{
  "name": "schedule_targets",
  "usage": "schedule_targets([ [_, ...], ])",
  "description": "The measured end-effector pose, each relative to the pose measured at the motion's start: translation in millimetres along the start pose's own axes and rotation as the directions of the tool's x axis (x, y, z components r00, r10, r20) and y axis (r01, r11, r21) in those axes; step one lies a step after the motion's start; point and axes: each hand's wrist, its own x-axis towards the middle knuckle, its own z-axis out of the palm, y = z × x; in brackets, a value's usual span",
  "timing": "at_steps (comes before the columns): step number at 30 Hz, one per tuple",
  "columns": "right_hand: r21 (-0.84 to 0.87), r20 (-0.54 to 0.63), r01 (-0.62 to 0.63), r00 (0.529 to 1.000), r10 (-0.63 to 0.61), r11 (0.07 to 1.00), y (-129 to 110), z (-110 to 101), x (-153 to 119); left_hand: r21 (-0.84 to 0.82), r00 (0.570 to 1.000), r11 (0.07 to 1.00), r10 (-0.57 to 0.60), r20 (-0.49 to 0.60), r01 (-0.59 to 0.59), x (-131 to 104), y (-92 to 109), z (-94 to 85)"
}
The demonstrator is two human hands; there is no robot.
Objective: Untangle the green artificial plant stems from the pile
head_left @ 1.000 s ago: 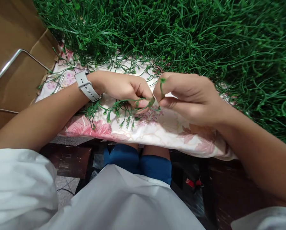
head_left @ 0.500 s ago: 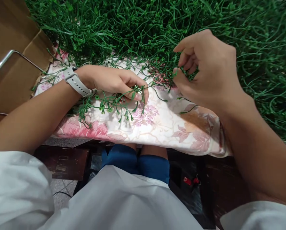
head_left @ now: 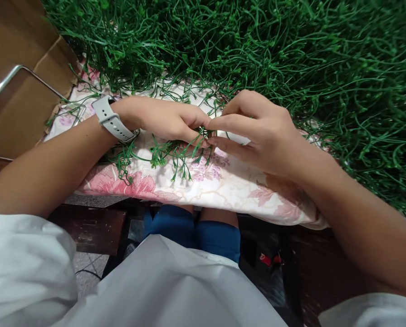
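My left hand [head_left: 170,120], with a pale watch strap [head_left: 111,119] at the wrist, pinches a small bunch of green plastic plant stems [head_left: 180,156]. The stems' forked tips hang below the fingers over the floral cloth [head_left: 230,186]. Meeting its fingertips from the right, my right hand [head_left: 257,131] has thumb and index finger closed together at the bunch's end. Stem tips show between the two hands, but what exactly the right fingers grip is partly hidden. Behind both hands spreads a large heap of the same green stems [head_left: 223,41].
A cardboard sheet [head_left: 19,36] stands at the left, with a bent metal rod [head_left: 41,79] in front of it. Loose stems lie along the back of the cloth. Below the cloth's front edge are a dark wooden piece [head_left: 90,227] and my lap.
My right hand has come from the edge of the heap down and left to my left fingertips, its fingers closing there. The left hand keeps its bunch, nearly in place.
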Motion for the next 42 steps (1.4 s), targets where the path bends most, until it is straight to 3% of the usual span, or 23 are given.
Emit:
schedule_targets([
  [4,0.098,-0.010,-0.015,1.000,0.016,0.995,0.4,1.6,0.8,0.027,1.000,1.000,0.012,-0.002,-0.012,0.2,0.8,0.8],
  [8,0.231,-0.075,0.095,0.994,-0.080,0.968,-3.2,-4.0,2.6,0.025,0.999,0.999,0.043,-0.021,-0.043,1.2,-2.5,1.9],
  [13,0.529,-0.066,0.146,0.989,-0.130,0.836,-2.1,-4.4,5.7,-0.015,0.997,0.997,0.078,-0.006,-0.078,3.6,-7.2,2.0],
  [17,0.655,-0.036,0.146,0.986,-0.164,0.741,5.3,-1.6,8.9,-0.047,0.995,0.996,0.079,0.055,-0.076,5.8,-7.6,2.4],
  [22,0.747,0.029,0.076,0.989,-0.147,0.660,7.5,-6.0,10.2,-0.065,0.993,0.993,0.099,0.063,-0.095,5.1,-3.3,4.4],
  [27,0.843,0.060,-0.047,0.998,-0.006,0.536,16.2,-16.9,1.7,-0.058,0.965,0.994,0.101,0.242,-0.090,-3.4,-6.9,-6.7],
  [29,0.800,-0.036,-0.038,0.993,0.111,0.599,23.7,-19.4,-1.8,-0.049,0.967,0.996,0.084,0.240,-0.075,-5.4,-9.1,-11.0],
  [31,0.654,-0.148,-0.055,0.969,0.199,0.755,29.5,-19.5,-3.7,-0.030,0.979,0.997,0.073,0.190,-0.069,-5.4,-9.6,-12.1],
  [34,0.336,-0.199,-0.109,0.963,0.183,0.936,30.2,-16.5,-4.3,-0.004,0.991,0.998,0.064,0.116,-0.064,-4.0,-8.0,-9.1],
  [37,0.230,-0.115,-0.076,0.988,0.104,0.970,21.8,-12.9,-3.2,-0.003,0.994,0.998,0.059,0.092,-0.059,-3.5,-6.9,-5.5],
  [42,0.308,-0.006,0.017,1.000,-0.016,0.951,3.7,-12.7,-1.0,-0.044,1.000,0.999,0.018,0.009,-0.018,-3.8,-5.2,-3.9],
])
